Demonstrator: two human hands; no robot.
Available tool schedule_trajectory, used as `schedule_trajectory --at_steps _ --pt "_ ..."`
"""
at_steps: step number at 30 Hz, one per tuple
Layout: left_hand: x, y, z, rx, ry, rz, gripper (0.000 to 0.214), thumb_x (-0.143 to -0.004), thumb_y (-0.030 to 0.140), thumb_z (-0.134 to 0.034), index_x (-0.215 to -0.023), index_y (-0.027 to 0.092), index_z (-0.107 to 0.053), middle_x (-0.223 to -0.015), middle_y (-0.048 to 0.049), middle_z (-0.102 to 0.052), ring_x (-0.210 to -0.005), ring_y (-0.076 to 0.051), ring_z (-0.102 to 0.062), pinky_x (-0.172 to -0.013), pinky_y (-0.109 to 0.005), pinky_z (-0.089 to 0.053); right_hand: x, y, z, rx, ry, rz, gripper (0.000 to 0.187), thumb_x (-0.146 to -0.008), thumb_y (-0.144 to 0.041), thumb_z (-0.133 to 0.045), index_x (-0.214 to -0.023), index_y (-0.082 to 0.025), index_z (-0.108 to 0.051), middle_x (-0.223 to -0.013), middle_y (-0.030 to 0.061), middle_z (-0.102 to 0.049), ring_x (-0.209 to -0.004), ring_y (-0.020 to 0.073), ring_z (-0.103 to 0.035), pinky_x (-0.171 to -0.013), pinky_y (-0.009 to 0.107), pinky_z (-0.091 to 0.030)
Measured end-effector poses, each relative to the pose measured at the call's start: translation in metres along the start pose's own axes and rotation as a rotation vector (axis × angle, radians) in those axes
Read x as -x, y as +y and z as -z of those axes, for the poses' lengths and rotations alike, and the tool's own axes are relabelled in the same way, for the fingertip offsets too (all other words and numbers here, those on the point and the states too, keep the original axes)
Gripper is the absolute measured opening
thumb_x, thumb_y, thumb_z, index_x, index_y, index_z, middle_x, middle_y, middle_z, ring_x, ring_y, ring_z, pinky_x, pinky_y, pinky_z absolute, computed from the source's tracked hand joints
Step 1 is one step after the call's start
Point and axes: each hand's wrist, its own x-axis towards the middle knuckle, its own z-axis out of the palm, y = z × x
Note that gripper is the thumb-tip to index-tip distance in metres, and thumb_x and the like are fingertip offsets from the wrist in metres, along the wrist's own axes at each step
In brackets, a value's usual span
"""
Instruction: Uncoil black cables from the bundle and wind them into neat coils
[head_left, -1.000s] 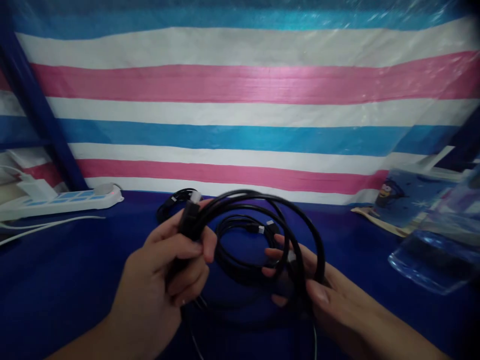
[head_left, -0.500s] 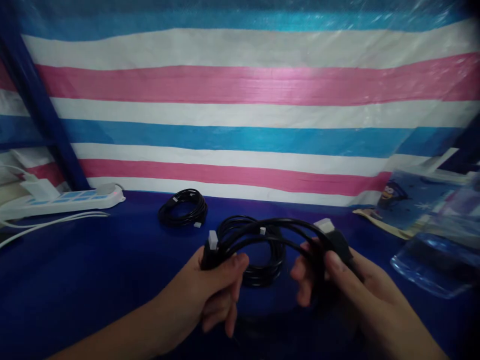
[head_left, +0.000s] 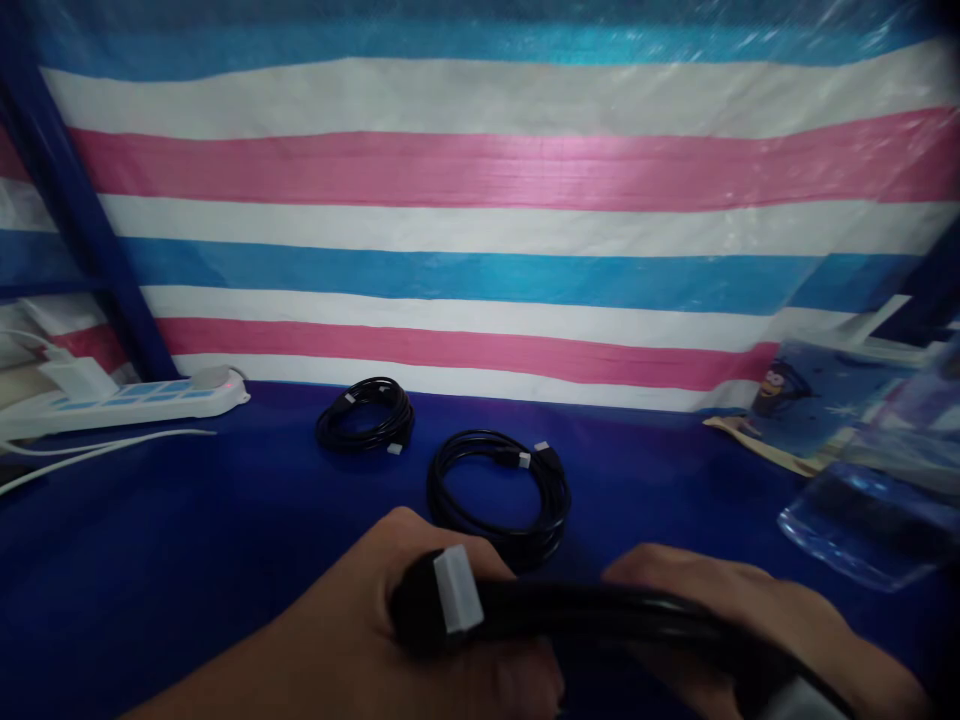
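Note:
My left hand [head_left: 390, 640] is closed round a black cable [head_left: 600, 615], with its plug and pale cap [head_left: 456, 590] sticking up beside my thumb. My right hand [head_left: 757, 625] grips the same cable further right, near a second pale-capped plug at the bottom edge. Both hands are low and close to the camera, over a dark blue table [head_left: 187, 540]. Beyond them lie two coiled black cables: a larger coil [head_left: 499, 495] in the middle and a smaller coil [head_left: 365, 415] further back left.
A white power strip [head_left: 127, 400] with white leads lies at the back left. Clear plastic bags [head_left: 862, 510] and a printed packet [head_left: 795, 400] sit at the right. A pink, blue and white striped tarp [head_left: 480, 200] hangs behind the table.
Both hands have drawn the held cable down and toward the camera, flattening its loops. The two coils on the table, partly covered before, are now fully in view and have not moved.

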Motion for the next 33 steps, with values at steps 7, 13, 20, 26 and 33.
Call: schedule_trajectory --at_steps 7,13,20,26,33 --pt "-0.005 0.0 0.01 -0.209 -0.15 0.113 0.018 -0.071 0.024 -0.064 -0.056 0.016 -0.059 -0.053 0.0019 -0.049 -0.05 -0.008 -0.042 -0.049 -0.02 -0.031 -0.013 0.005 -0.004 -0.33 -0.19 -0.205 0.044 -0.077 -0.046 -0.062 -0.048 -0.017 -0.046 -0.04 -0.0028 -0.037 -0.037 0.0047 -0.033 -0.04 0.021 -0.022" --pt "-0.015 -0.02 0.023 -0.288 -0.323 0.093 0.036 -0.075 0.038 -0.058 -0.051 0.017 -0.041 -0.052 0.0012 -0.041 -0.05 -0.009 -0.037 -0.049 -0.024 -0.028 -0.013 0.016 0.004 -0.427 -0.392 -0.241 0.056 -0.073 -0.062 -0.06 -0.046 -0.015 -0.043 -0.047 -0.0015 -0.036 -0.047 0.0065 -0.033 -0.045 0.021 -0.024" --pt "-0.018 -0.019 0.018 -0.203 -0.229 0.096 0.049 -0.077 0.057 -0.058 -0.054 0.015 -0.046 -0.048 0.0025 -0.041 -0.044 -0.006 -0.035 -0.043 -0.02 -0.024 -0.005 0.018 0.012 -0.675 -0.662 -0.366 0.054 -0.057 -0.063 -0.071 -0.047 -0.016 -0.048 -0.042 -0.0045 -0.039 -0.038 0.0045 -0.039 -0.038 0.017 -0.028" --pt "-0.028 -0.037 0.017 0.137 0.06 -0.234 0.047 -0.08 0.065 -0.047 -0.093 0.02 -0.047 -0.047 0.0104 -0.03 -0.035 -0.003 -0.023 -0.037 -0.016 -0.026 -0.028 0.013 -0.004 -1.036 -0.269 -0.48 0.047 -0.075 -0.044 -0.068 -0.053 -0.016 -0.037 -0.036 -0.0109 -0.02 -0.032 0.0009 -0.02 -0.035 0.013 -0.027" --pt "-0.032 -0.042 0.014 0.224 0.174 -0.214 0.05 -0.087 0.062 -0.034 -0.113 0.021 -0.047 -0.053 0.0093 -0.03 -0.037 -0.003 -0.019 -0.037 -0.015 -0.026 -0.034 0.01 -0.006 -1.054 -0.224 -0.509 0.024 -0.082 -0.037 -0.063 -0.078 -0.017 -0.051 -0.038 -0.0124 -0.022 -0.034 0.0017 -0.014 -0.035 0.013 -0.026"
